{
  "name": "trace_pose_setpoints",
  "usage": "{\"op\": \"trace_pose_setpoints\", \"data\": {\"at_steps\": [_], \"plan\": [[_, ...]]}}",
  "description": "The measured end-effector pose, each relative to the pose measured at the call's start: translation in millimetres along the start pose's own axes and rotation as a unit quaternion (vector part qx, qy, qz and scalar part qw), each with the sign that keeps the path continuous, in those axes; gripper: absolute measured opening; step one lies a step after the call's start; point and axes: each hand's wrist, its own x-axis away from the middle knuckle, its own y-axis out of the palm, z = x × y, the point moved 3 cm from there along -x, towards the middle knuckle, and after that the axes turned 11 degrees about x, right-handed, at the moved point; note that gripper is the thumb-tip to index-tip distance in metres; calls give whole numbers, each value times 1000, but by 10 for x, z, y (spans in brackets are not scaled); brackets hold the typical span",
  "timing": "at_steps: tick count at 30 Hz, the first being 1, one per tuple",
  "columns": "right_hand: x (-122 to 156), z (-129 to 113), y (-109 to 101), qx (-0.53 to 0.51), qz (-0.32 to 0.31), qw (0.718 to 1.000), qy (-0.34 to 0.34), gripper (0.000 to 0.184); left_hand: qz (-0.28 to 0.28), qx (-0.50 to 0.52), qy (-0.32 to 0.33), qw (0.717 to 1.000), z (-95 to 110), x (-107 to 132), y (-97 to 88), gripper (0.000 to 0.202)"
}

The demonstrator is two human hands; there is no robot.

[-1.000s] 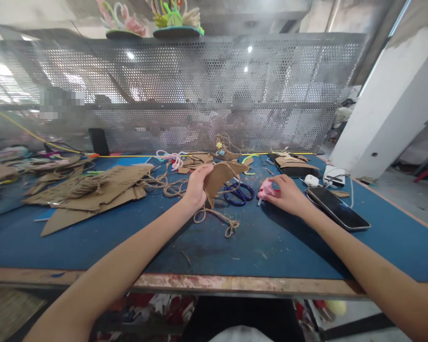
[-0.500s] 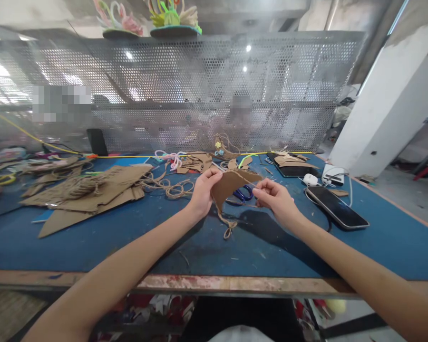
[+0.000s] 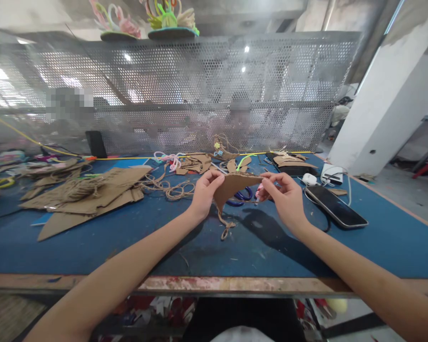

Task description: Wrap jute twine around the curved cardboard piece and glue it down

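Note:
A curved piece of brown cardboard [image 3: 231,186] is held up above the table between both hands. My left hand [image 3: 204,194] grips its left end, thumb in front. At the pointed right end, the fingers of my right hand [image 3: 283,194] are closed on the tip. Something small and pink [image 3: 259,191] shows under those fingers; I cannot make out what it is. Twine [image 3: 227,229] hangs from the cardboard's lower left corner and ends in a knotted loop. Behind the cardboard lie blue-handled scissors [image 3: 245,194], partly hidden.
Stacked cardboard sheets [image 3: 92,190] and loose twine [image 3: 178,189] lie on the left. A phone [image 3: 337,206], a white earbud case [image 3: 309,179] and a white charger [image 3: 331,174] are on the right. A perforated metal screen [image 3: 199,90] stands along the back.
My right hand has shifted from the twine beside the cardboard up onto its right tip. The pink thing has come into sight under the fingers. My left hand keeps its grip.

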Motion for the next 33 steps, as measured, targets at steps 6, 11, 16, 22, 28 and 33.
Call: {"op": "trace_pose_setpoints", "data": {"at_steps": [6, 11, 16, 22, 28, 33], "plan": [[0, 29, 9, -48, -13, 999, 16, 26, -12, 14, -20, 1000, -9, 31, 22, 18], [-4, 54, 8, -79, -17, 997, 17, 25, 19, 64, -68, 995, -3, 62, 59, 22], [-19, 75, 4, -53, -18, 998, 18, 25, 37, 95, -84, 991, 7, 85, 94, 25], [-43, 157, 40, -8, -39, 999, 23, 48, 28, 132, -105, 985, 22, 146, 156, 25], [-7, 196, 91, -9, -105, 992, 75, 34, 20, 137, -130, 982, 7, 200, 191, 23], [11, 138, 86, 14, -100, 992, 77, 31, 13, 150, -131, 980, -16, 185, 179, 21]]}}
